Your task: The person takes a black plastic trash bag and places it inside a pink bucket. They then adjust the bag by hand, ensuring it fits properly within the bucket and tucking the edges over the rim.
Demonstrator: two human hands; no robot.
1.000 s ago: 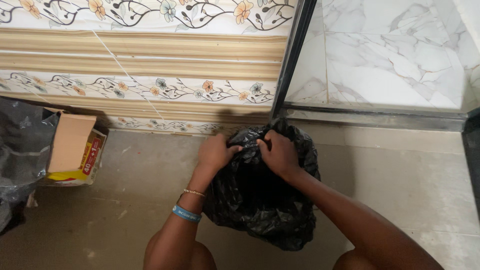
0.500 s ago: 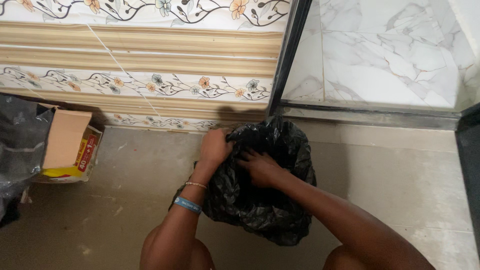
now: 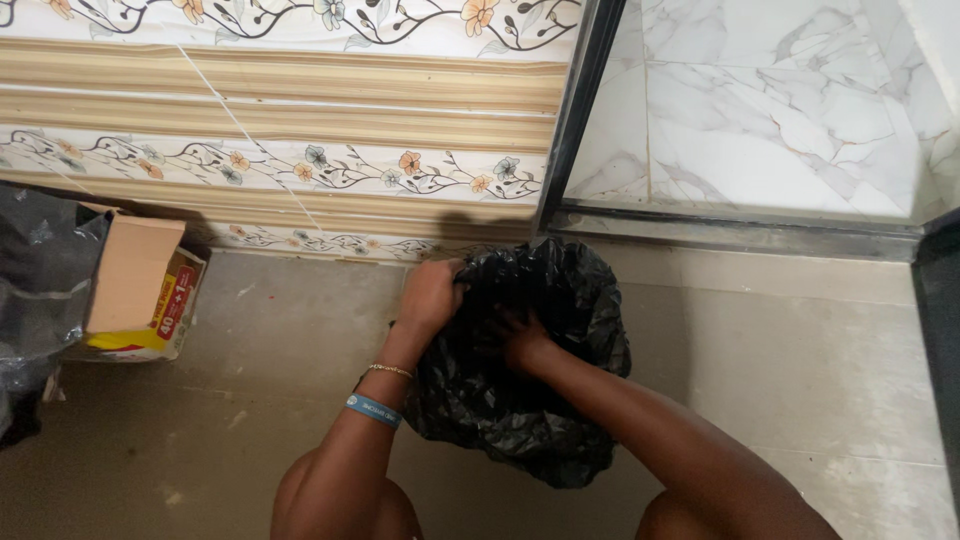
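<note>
A black plastic bag (image 3: 540, 400) sits on the floor against the wall, in front of me. My left hand (image 3: 430, 293) grips the bag's upper left edge; a blue band and a thin bracelet are on that wrist. My right hand (image 3: 520, 340) presses into the bag's folds near its mouth, with the fingers partly hidden in the plastic, so I cannot tell whether it grips anything.
An open cardboard box (image 3: 140, 295) lies at the left beside another dark plastic bag (image 3: 35, 280). A flower-patterned tiled wall (image 3: 300, 120) runs along the back. A black metal frame (image 3: 575, 120) borders marble tiles (image 3: 770, 110) at the right. The floor (image 3: 800, 350) is grey.
My right hand has moved from the bag's top edge down into its folds. My left hand kept its hold on the top left edge.
</note>
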